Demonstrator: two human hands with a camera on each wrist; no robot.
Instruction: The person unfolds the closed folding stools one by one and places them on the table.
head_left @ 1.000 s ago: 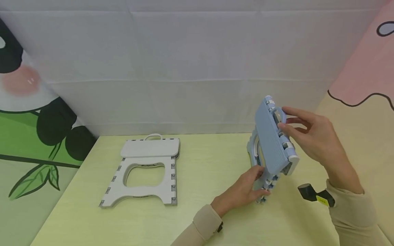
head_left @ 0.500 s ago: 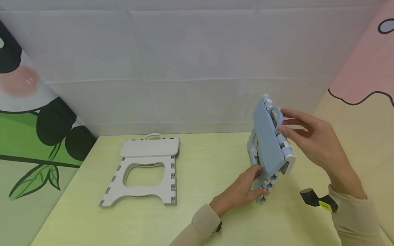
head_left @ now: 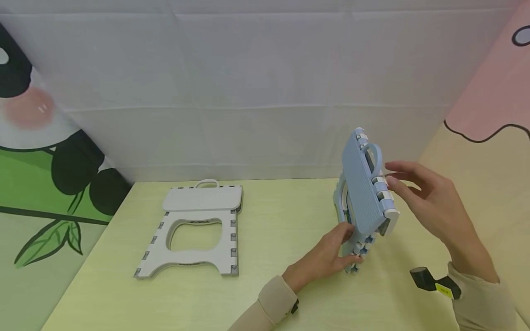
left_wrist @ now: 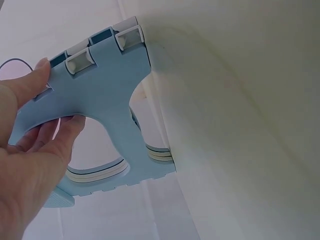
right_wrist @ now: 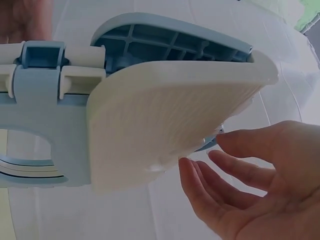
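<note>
A light blue and white folding step stool (head_left: pixel 362 188) stands upright on its leg ends at the right of the table, folded nearly flat. My left hand (head_left: pixel 325 257) grips its lower side edge, fingers curled into the leg cut-out and thumb on the outer hinged edge, as the left wrist view shows. The right hand (head_left: pixel 432 197) is beside the top hinge edge, just below the blue loop handle (head_left: pixel 376 158). Its fingers are loosely bent with nothing between them. In the right wrist view the fingertips lie close to the white seat panel (right_wrist: pixel 165 125); contact is unclear.
A light grey folding step stool (head_left: pixel 198 197) lies flat and folded on the left half of the pale yellow table (head_left: pixel 281 211). Behind the table hangs a white sheet (head_left: pixel 265 92). Printed cartoon backdrops flank both sides.
My right hand has let go of the blue loop handle and moved slightly right and down. The handle now stands out from the edge. The left hand keeps its grip.
</note>
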